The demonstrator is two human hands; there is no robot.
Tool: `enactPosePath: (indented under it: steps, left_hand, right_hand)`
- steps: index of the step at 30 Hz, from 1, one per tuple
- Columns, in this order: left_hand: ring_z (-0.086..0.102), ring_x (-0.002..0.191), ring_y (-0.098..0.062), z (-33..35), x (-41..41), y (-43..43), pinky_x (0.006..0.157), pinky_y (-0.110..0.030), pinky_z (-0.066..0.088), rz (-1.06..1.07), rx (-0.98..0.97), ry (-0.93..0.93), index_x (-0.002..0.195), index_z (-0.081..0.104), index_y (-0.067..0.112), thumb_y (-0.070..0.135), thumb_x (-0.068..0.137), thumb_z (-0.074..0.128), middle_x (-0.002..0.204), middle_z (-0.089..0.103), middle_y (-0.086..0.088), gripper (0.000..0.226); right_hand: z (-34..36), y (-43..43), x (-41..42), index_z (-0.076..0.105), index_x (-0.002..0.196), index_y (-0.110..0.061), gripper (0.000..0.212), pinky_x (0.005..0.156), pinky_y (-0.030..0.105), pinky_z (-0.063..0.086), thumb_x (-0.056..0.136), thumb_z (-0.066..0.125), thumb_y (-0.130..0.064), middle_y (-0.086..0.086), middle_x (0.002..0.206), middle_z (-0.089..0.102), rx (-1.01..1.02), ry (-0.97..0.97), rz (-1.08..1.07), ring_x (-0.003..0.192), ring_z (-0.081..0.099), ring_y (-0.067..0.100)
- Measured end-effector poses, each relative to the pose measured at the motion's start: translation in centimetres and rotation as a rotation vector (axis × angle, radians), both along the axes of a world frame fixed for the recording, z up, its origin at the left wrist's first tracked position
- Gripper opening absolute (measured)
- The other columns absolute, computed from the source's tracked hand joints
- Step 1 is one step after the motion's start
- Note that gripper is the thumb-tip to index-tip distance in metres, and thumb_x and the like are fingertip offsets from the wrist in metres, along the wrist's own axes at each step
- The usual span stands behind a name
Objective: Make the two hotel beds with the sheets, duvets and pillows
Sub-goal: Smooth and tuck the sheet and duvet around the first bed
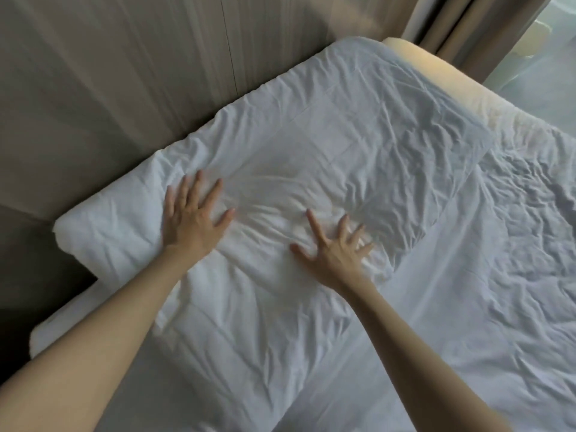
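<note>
Against the beige padded headboard, the left hand and right hand press the creased white fabric pillow on the white-sheeted bed, fingers spread flat, gripping nothing. Judged best: stroke outward from centre to corners, evenly.

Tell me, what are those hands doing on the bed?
A person is making a bed. The left hand and right hand both press down flat, fingers spread, on what looks like a big white pillow lying along the padded wall. They seem to be smoothing it. The white sheet beside it is very wrinkled, and a cream corner pokes out uncovered near the curtain.
</note>
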State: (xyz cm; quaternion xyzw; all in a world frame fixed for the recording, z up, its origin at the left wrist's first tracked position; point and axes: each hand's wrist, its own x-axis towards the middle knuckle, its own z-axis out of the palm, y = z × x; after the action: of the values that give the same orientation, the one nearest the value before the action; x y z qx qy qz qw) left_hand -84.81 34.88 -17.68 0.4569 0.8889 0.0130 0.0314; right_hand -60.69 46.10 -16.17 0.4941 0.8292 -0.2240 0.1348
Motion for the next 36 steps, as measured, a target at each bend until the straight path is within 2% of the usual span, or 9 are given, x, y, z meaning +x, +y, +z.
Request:
enactPosePath:
  steps: [3, 7, 10, 12, 14, 18, 23, 31, 36]
  left_hand:
    - [-0.014, 0.147, -0.027, 0.8, -1.1, -5.1, 0.114, -0.050, -0.015, 0.192, -0.115, -0.060, 0.150, 0.001, 0.046, 0.075, 0.089, 0.021, 0.162, -0.012, -0.001, 0.071]
    - [-0.017, 0.146, -0.032, 1.6, -1.1, -10.0, 0.116, -0.055, -0.004, 0.322, -0.200, -0.237, 0.151, -0.003, 0.043, 0.081, 0.081, 0.023, 0.159, -0.020, -0.015, 0.084]
    - [-0.021, 0.143, -0.041, 2.2, -0.1, -11.7, 0.116, -0.056, -0.001, 0.409, -0.311, -0.398, 0.151, -0.012, 0.038, 0.082, 0.079, 0.027, 0.155, -0.026, -0.021, 0.093]
    - [-0.021, 0.141, -0.046, 3.2, 0.6, -10.9, 0.116, -0.053, -0.003, 0.465, -0.382, -0.423, 0.152, -0.013, 0.031, 0.077, 0.085, 0.030, 0.153, -0.026, -0.027, 0.092]
    - [-0.021, 0.141, -0.046, 4.8, 1.5, -9.0, 0.116, -0.054, -0.005, 0.465, -0.403, -0.334, 0.154, -0.008, 0.022, 0.066, 0.093, 0.032, 0.152, -0.023, -0.031, 0.086]
    - [-0.020, 0.142, -0.044, 6.9, 4.0, -3.6, 0.116, -0.056, -0.006, 0.280, -0.195, -0.245, 0.154, -0.008, 0.017, 0.045, 0.100, 0.036, 0.153, -0.022, -0.029, 0.075]
    - [-0.025, 0.140, -0.046, 5.8, 5.6, 3.0, 0.112, -0.061, -0.009, 0.049, -0.216, -0.279, 0.153, -0.002, 0.036, 0.042, 0.102, 0.031, 0.156, -0.030, -0.012, 0.062]
    - [-0.018, 0.143, -0.043, 3.7, 3.6, 5.3, 0.106, -0.075, 0.006, 0.105, -0.209, -0.387, 0.144, -0.005, 0.058, 0.058, 0.097, 0.032, 0.158, -0.027, 0.004, 0.061]
    - [-0.017, 0.142, -0.046, 2.3, 4.7, -0.3, 0.106, -0.073, 0.003, 0.141, -0.218, -0.308, 0.145, -0.012, 0.053, 0.065, 0.093, 0.030, 0.157, -0.027, -0.003, 0.068]
  right_hand:
    - [0.0, -6.3, -1.6, -0.008, 0.141, -0.065, 0.077, 0.097, 0.076, -0.019, 0.078, 0.033, -0.085, -0.004, 0.156, -0.034, -0.119, 0.106, 0.263, 0.135, -0.040, 0.042]
    - [-1.3, -13.5, -0.5, -0.014, 0.143, -0.059, 0.083, 0.098, 0.070, -0.029, 0.080, 0.036, -0.082, -0.007, 0.152, -0.040, -0.113, 0.121, 0.574, 0.132, -0.046, 0.034]
    - [-0.9, -14.4, 0.3, 0.016, 0.148, -0.055, 0.073, 0.109, 0.065, -0.019, 0.085, 0.050, -0.069, -0.006, 0.164, -0.001, -0.228, 0.201, 0.601, 0.150, -0.008, 0.025]
    - [0.9, -13.0, 0.1, 0.056, 0.133, -0.040, 0.043, 0.117, 0.055, 0.017, 0.091, 0.059, -0.047, -0.004, 0.145, 0.050, -0.395, 0.391, 0.374, 0.135, 0.043, 0.017]
    - [2.4, -10.5, -0.3, 0.068, 0.121, -0.030, 0.028, 0.098, 0.040, 0.046, 0.095, 0.056, -0.031, -0.001, 0.120, 0.069, -0.312, 0.508, 0.144, 0.111, 0.063, 0.021]
    - [2.5, -5.4, 0.0, 0.044, 0.144, -0.027, 0.047, 0.116, 0.043, 0.022, 0.097, 0.048, -0.020, 0.000, 0.149, 0.045, -0.032, 0.466, 0.145, 0.141, 0.035, 0.023]
    - [-0.6, 0.5, 2.5, 0.013, 0.150, -0.050, 0.057, 0.111, 0.062, -0.018, 0.098, 0.035, -0.054, -0.011, 0.163, 0.001, 0.166, 0.167, 0.425, 0.150, -0.009, 0.023]
    - [-1.5, 9.8, 7.0, -0.004, 0.144, -0.060, 0.078, 0.110, 0.070, 0.001, 0.079, 0.033, -0.084, -0.017, 0.158, -0.023, -0.005, -0.005, -0.270, 0.146, -0.023, 0.032]
    - [0.8, 8.5, 4.4, -0.007, 0.153, -0.037, 0.112, 0.105, 0.076, 0.001, 0.068, 0.044, -0.090, 0.004, 0.161, -0.021, -0.085, -0.035, -0.357, 0.143, -0.019, 0.046]
